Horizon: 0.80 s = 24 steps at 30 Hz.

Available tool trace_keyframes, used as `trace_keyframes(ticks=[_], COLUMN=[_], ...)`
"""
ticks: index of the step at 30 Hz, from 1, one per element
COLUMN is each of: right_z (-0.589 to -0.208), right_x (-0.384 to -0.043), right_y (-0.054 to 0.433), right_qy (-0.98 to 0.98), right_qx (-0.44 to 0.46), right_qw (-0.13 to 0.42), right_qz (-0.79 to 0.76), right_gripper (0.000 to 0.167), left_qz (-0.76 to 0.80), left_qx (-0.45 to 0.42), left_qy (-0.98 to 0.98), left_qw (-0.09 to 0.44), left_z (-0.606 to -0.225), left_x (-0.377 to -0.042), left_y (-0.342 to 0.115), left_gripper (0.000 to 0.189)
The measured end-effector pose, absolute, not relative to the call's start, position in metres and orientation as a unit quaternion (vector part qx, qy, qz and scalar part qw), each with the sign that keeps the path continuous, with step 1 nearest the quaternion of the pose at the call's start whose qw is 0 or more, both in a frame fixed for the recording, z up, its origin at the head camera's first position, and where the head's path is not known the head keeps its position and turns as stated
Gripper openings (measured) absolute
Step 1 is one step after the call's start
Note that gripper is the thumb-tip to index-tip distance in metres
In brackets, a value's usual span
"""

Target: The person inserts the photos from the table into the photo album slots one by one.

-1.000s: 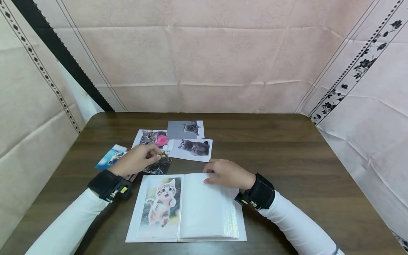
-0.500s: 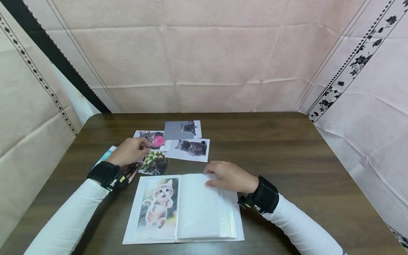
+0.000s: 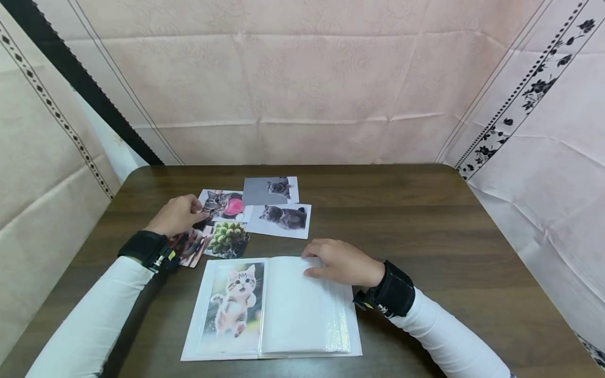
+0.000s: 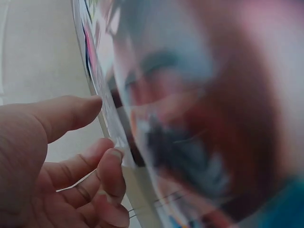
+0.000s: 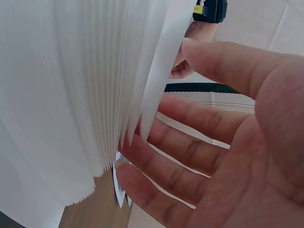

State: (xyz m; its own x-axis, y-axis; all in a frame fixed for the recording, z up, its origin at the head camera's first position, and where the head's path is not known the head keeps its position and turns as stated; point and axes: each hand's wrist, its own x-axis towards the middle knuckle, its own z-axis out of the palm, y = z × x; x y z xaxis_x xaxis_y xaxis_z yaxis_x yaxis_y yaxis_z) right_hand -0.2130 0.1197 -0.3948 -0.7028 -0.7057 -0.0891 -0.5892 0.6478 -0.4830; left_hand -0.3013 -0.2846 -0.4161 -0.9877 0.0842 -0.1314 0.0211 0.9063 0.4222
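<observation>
In the head view my left hand is at the left side of the loose photos, over a reddish photo. Its thumb and index finger stand apart at the photos' edge in the left wrist view, with the other fingers loosely curled. An open photo album lies in front of me, a kitten photo in its left pocket. On its right side, my right hand pinches the top edge of a blank album page, thumb on the front and fingers behind.
Beside the left hand lie a photo of a kitten with a pink ball and a green succulent photo. Two grey cat photos overlap to their right. Everything rests on a brown wooden table, with pale cloth hanging behind.
My left hand has moved left from over the succulent photo, uncovering it and the reddish photo, and now hides the blue photo. The right hand keeps its place on the album.
</observation>
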Motion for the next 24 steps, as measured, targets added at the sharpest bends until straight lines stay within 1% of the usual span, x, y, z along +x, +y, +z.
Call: trace_keyframes(ticks=[6,11,13,18,24], right_z=[-0.3949,-0.3948,-0.3948,-0.3939,-0.3931], right_x=[-0.2123,-0.2120,-0.2118,-0.2113,-0.2100], right_y=[0.1200,0.1196,0.1194,0.1190,0.1191], right_qy=[0.896,0.895,0.894,0.896,0.905], right_qx=[-0.367,-0.370,-0.371,-0.369,-0.344], right_qw=[0.133,0.137,0.138,0.137,0.136], right_qz=[-0.211,-0.209,-0.209,-0.206,-0.211], right_gripper=[0.034,0.034,0.034,0.036,0.044], left_qz=[0.196,0.165,0.157,0.151,0.151], left_qx=[0.007,0.000,-0.001,0.004,0.003], left_qy=[0.977,0.981,0.982,0.980,0.979], left_qw=[0.089,0.101,0.107,0.129,0.137], left_z=[-0.4083,-0.4068,-0.4067,-0.4087,-0.4114], left_x=[-0.3060,-0.3070,-0.3072,-0.3089,-0.3111], left_y=[-0.2876,-0.2900,-0.2913,-0.2936,-0.2944], left_gripper=[0.045,0.058,0.060,0.053,0.053])
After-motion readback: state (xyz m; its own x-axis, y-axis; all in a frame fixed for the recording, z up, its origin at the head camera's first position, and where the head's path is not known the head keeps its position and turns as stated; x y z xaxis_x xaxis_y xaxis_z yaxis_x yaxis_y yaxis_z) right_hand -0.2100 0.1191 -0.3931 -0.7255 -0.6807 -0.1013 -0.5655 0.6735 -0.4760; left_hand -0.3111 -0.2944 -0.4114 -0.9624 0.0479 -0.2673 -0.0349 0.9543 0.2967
